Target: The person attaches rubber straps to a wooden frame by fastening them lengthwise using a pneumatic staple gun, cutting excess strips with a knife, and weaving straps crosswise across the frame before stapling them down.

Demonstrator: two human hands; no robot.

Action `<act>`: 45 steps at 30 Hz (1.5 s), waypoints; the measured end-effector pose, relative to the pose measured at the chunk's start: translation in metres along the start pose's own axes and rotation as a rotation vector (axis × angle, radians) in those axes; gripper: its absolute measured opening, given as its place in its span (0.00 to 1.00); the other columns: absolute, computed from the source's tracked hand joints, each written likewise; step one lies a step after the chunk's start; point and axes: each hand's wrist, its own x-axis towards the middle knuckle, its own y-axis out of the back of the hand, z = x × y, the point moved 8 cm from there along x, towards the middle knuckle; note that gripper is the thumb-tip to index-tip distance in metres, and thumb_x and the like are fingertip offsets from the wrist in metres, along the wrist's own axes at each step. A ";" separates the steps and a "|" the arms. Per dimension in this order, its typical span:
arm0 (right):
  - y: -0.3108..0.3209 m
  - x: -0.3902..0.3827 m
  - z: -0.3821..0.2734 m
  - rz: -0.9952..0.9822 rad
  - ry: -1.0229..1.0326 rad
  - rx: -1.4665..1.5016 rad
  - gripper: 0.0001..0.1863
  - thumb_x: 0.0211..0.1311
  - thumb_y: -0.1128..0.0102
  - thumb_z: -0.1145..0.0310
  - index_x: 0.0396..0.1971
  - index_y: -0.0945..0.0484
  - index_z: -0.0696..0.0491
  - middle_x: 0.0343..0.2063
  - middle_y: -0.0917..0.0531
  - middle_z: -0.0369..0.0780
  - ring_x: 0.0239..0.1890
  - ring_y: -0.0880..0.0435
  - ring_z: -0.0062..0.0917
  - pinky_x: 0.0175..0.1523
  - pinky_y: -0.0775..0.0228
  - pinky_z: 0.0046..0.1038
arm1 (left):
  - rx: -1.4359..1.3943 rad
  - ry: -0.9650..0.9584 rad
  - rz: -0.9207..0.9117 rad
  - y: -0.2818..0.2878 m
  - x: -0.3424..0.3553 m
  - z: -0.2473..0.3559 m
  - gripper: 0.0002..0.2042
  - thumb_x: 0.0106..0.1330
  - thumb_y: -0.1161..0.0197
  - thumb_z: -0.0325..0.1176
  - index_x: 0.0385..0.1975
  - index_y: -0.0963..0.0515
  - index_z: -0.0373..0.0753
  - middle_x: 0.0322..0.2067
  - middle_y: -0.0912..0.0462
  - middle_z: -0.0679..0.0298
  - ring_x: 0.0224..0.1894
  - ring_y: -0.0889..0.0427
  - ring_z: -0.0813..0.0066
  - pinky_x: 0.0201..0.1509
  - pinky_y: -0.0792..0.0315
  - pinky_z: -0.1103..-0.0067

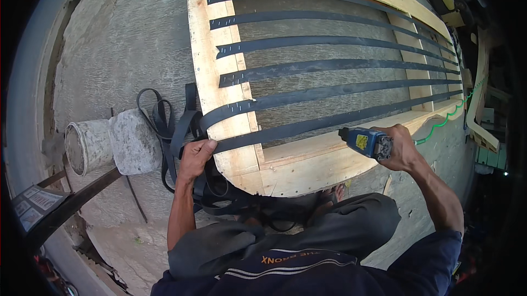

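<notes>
A pale wooden frame lies before me, with several black webbing straps stretched across it and stapled at its left rail. My left hand is closed on the nearest black strap, its thumb pressing the strap at the rail's outer edge. In my right hand is a blue pneumatic staple gun, held above the frame's near right side with its nose pointing left. The gun is apart from the wood and straps. Fingers of the right hand are partly hidden behind the tool.
Loose strap loops hang and lie left of the frame. Beyond them stand a dirty white bucket and a grey block. A green coiled air hose runs right from the gun. My bent knees are close to the frame's near edge.
</notes>
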 end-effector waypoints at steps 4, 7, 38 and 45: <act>-0.022 0.049 -0.097 -0.022 0.162 0.007 0.25 0.40 0.27 0.67 0.45 0.14 0.54 0.28 0.13 0.51 0.34 0.13 0.48 0.42 0.20 0.43 | -0.097 -0.007 -0.051 0.004 0.009 -0.020 0.18 0.76 0.39 0.43 0.33 0.15 0.33 0.19 0.32 0.78 0.22 0.41 0.89 0.25 0.48 0.82; -0.033 0.064 -0.137 -0.024 0.180 0.033 0.26 0.39 0.27 0.68 0.45 0.13 0.53 0.28 0.13 0.51 0.34 0.14 0.49 0.43 0.20 0.44 | -0.103 -0.018 -0.060 0.000 0.006 -0.013 0.18 0.76 0.39 0.43 0.30 0.15 0.35 0.18 0.33 0.79 0.21 0.42 0.89 0.24 0.49 0.82; -0.064 0.093 -0.172 -0.159 0.189 -0.067 0.24 0.42 0.23 0.65 0.44 0.14 0.53 0.28 0.13 0.50 0.32 0.13 0.47 0.40 0.21 0.42 | -0.175 -0.003 -0.194 -0.003 0.018 -0.020 0.23 0.74 0.37 0.42 0.17 0.23 0.35 0.13 0.31 0.72 0.19 0.34 0.86 0.23 0.41 0.80; -0.053 0.097 -0.185 -0.056 0.236 0.020 0.23 0.40 0.24 0.68 0.42 0.15 0.55 0.28 0.13 0.50 0.32 0.13 0.47 0.39 0.21 0.38 | -0.241 0.006 -0.245 -0.008 0.018 -0.019 0.23 0.76 0.38 0.43 0.16 0.25 0.40 0.16 0.34 0.77 0.21 0.39 0.89 0.24 0.45 0.80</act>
